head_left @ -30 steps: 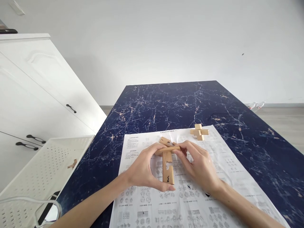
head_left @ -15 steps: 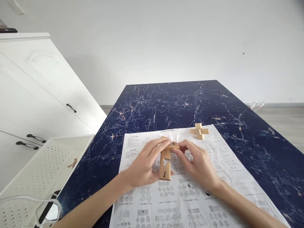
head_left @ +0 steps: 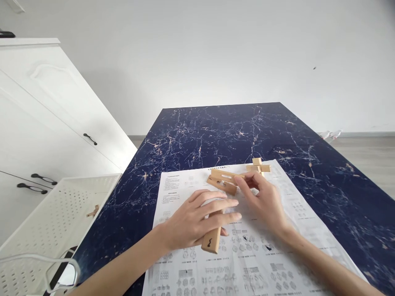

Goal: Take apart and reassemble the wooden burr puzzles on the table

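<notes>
My left hand (head_left: 197, 220) is wrapped over a notched wooden puzzle piece (head_left: 211, 240) with a black mark on its near end. Its fingers hide most of that piece, and a fingertip shows on the far side. Between thumb and fingers, my right hand (head_left: 263, 195) pinches the end of a slotted wooden puzzle piece (head_left: 220, 176). Just below this one is another wooden puzzle piece (head_left: 230, 188) with an opening; whether the two touch I cannot tell. Under both hands lies a printed diagram sheet (head_left: 173, 211).
A cross-shaped wooden puzzle (head_left: 258, 166) sits at the sheet's far right edge. The dark blue marble-patterned table (head_left: 200, 135) reaches toward the wall. At left stand a white perforated basket (head_left: 68, 205) with a small wooden piece (head_left: 93, 211) and a cable, and a white cabinet (head_left: 61, 115).
My hands have moved apart. The slotted piece has gone up and away in my right hand, while the marked piece has come slightly nearer, tilted, under my left hand.
</notes>
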